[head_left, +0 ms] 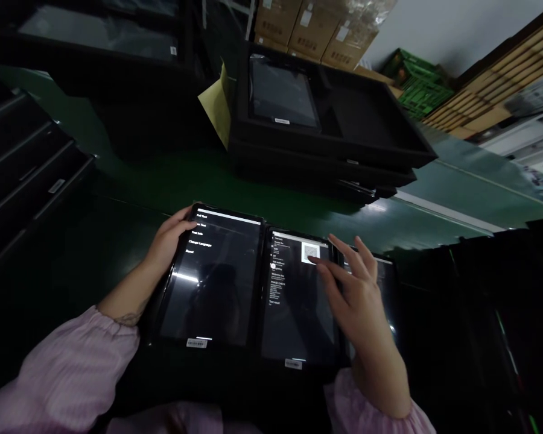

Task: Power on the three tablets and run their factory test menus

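Three tablets lie side by side on the dark work surface in front of me. My left hand (169, 238) grips the upper left edge of the left tablet (212, 289), its thumb over the bezel beside a white text menu. Above the middle tablet (298, 319) is my right hand (355, 295), fingers apart and holding nothing. Its index fingertip is at the QR code (311, 252) on that screen; contact with the glass is hard to tell. The right tablet (384, 283) is lit too, partly hidden behind my right hand. Barcode labels show below the left and middle screens.
Stacked black foam trays (366, 114) stand ahead, the top one holding another tablet (283, 93) with a yellow sheet (219, 105) at its left. More black trays (22, 157) are at the left. Cardboard boxes (314, 27) and green crates (419, 84) are farther back.
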Available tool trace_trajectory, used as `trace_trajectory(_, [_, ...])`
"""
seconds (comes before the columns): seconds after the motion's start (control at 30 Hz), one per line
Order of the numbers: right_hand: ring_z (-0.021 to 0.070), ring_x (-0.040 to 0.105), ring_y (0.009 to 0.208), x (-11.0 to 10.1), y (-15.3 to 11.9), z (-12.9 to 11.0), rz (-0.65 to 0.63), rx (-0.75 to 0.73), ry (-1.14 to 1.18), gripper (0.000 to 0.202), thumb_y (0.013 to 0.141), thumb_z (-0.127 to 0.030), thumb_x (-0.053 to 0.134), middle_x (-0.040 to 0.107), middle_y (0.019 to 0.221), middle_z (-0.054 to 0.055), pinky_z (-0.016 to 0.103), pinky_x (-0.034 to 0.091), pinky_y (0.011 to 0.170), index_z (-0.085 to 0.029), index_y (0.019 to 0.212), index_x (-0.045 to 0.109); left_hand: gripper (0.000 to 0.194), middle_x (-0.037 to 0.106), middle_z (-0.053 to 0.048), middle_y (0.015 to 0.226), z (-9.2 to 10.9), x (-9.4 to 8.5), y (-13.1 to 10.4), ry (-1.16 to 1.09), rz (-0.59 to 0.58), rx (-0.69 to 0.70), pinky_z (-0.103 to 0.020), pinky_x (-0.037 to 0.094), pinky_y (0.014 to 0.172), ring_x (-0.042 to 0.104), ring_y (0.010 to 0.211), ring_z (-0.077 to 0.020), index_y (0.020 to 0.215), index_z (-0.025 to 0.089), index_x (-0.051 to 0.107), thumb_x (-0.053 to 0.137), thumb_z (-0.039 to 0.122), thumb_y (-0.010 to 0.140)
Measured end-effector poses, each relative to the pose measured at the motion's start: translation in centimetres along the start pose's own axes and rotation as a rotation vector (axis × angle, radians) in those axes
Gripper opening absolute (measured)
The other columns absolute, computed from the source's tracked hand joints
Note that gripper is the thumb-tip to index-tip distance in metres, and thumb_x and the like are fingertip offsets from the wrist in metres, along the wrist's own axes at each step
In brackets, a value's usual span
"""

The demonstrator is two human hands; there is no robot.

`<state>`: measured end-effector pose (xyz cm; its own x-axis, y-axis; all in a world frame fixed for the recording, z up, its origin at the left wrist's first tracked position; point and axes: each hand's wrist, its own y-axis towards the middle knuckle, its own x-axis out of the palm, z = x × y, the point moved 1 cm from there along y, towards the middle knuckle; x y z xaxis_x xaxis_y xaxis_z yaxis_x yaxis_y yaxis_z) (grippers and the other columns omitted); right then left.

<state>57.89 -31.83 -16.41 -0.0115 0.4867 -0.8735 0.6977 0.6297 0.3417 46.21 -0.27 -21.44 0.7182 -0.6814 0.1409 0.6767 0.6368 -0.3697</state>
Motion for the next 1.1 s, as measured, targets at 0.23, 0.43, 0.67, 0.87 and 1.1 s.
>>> trace_trajectory(0.23, [0.0421,0.014,0.155,1.8,0.0,-0.6,-0.051,0.017,0.007,0.038,0.107,-0.037,0.042,0.036,0.163,0.01,0.073,0.028,0.118,-0.023,0.126,0.072,0.059,0.078,-0.003,0.11,0.1,0.1,0.1,0.03,0.018,0.006,-0.033,0.055,0.08,0.069,0.103,-0.0278,0.126,0.024,0.073,0.074,0.034,0.069])
trace_trajectory(0.43, [0.043,0.012,0.155,2.4,-0.2,-0.5,-0.067,0.018,-0.009,0.04,0.108,-0.038,0.04,0.034,0.163,0.01,0.072,0.028,0.118,-0.023,0.125,0.073,0.059,0.078,-0.003,0.109,0.2,0.1,0.1,0.027,0.016,0.012,-0.034,0.056,0.079,0.07,0.103,-0.0291,0.125,0.023,0.073,0.073,0.033,0.067])
trace_trajectory(0.67, [0.0404,0.026,0.152,0.7,-0.4,0.2,0.072,0.057,0.034,0.044,0.107,-0.042,0.04,0.048,0.157,0.01,0.069,0.034,0.115,-0.022,0.114,0.077,0.064,0.078,-0.002,0.107,0.4,0.0,-0.1,0.065,0.017,0.004,-0.032,0.055,0.08,0.07,0.099,-0.0258,0.128,0.023,0.071,0.075,0.034,0.065])
trace_trajectory(0.87, [0.0386,0.042,0.144,-1.7,-2.4,3.7,0.285,0.312,-0.033,0.051,0.105,-0.051,0.041,0.064,0.14,0.012,0.066,0.037,0.113,-0.021,0.098,0.082,0.057,0.079,0.001,0.095,0.3,0.0,0.4,0.054,0.087,-0.03,-0.03,0.053,0.075,0.07,0.089,-0.0232,0.123,0.024,0.074,0.08,0.032,0.067])
trace_trajectory(1.1, [0.0402,0.023,0.152,-0.8,-4.5,7.9,0.28,0.401,-0.105,0.058,0.104,-0.058,0.037,0.052,0.152,0.014,0.073,0.027,0.116,-0.021,0.1,0.081,0.046,0.08,0.001,0.103,0.4,0.2,1.0,-0.038,0.044,-0.002,-0.031,0.054,0.082,0.069,0.103,-0.0258,0.121,0.02,0.073,0.069,0.031,0.077])
